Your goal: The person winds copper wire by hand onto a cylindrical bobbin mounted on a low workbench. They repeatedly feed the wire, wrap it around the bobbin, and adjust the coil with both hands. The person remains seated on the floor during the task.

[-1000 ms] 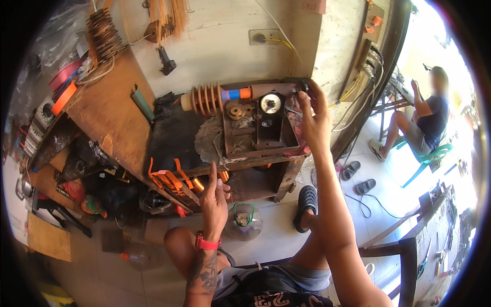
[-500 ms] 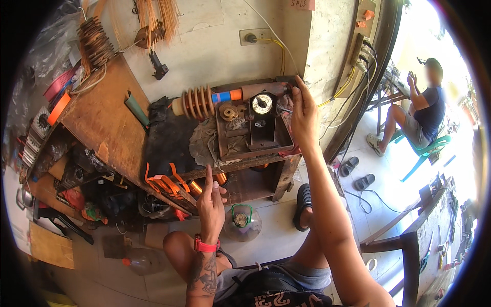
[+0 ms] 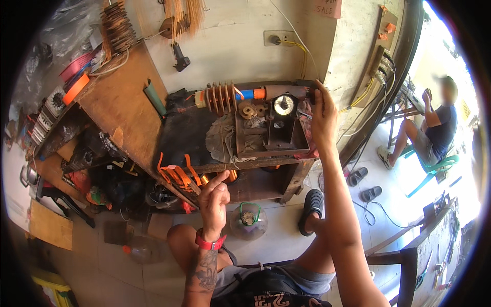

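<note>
A hand-turned coil winding machine (image 3: 284, 135) with a round white dial stands on the bench. Its shaft carries a brown, ridged coil former (image 3: 221, 99) and blue and orange sleeves. From the former a thin wire (image 3: 223, 140) runs down over a grey cloth (image 3: 219, 137) toward my left hand (image 3: 213, 207). That hand is closed on the wire below the bench's front edge, index finger bent upward. At the shaft's right end, my right hand (image 3: 324, 117) is closed around the dark handle, which its fingers mostly hide.
Copper wire spools (image 3: 233, 175) sit under the bench top beside orange strips (image 3: 176, 175). A clear jug with a green handle (image 3: 249, 222) stands on the floor near my legs. A brown wooden panel (image 3: 120, 102) slants at left. Another person (image 3: 440, 117) sits outside at right.
The view has swung left, so the bench appears farther right. My left index finger has bent and its fingers have curled in. The coil former has turned, bringing a pale strip into sight.
</note>
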Tool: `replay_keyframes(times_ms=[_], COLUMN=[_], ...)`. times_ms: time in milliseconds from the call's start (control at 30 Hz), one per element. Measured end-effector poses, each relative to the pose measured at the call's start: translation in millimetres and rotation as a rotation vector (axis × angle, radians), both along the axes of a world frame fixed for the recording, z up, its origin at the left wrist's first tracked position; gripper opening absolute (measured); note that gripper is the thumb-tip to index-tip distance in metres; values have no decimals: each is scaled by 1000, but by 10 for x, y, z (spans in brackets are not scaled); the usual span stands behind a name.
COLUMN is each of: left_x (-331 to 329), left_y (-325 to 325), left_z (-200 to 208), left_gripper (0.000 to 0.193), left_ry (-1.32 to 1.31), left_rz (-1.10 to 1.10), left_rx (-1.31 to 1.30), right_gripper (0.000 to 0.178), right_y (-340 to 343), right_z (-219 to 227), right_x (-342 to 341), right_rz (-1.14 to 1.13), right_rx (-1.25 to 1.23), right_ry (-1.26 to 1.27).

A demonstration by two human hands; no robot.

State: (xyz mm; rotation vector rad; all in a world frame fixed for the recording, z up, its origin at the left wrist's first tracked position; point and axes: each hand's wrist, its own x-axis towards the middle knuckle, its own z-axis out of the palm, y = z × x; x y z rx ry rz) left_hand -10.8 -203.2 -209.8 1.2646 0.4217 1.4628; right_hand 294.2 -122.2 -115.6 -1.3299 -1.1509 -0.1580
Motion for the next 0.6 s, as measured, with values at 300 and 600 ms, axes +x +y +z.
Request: replay_keyframes(times_ms=[300, 600], left_x=[343, 78], left_y=[38, 65], left_z=[609, 907], left_gripper=[42, 54], left_ry=[286, -347], left_rz=[57, -450], left_rx=[163, 131], right_gripper=[28, 27], right_y=[17, 85], right_z=[149, -321], right_x=[30, 48], right_rz=[-118, 124], right_rx=[-50, 197], right_ry=[-193, -90])
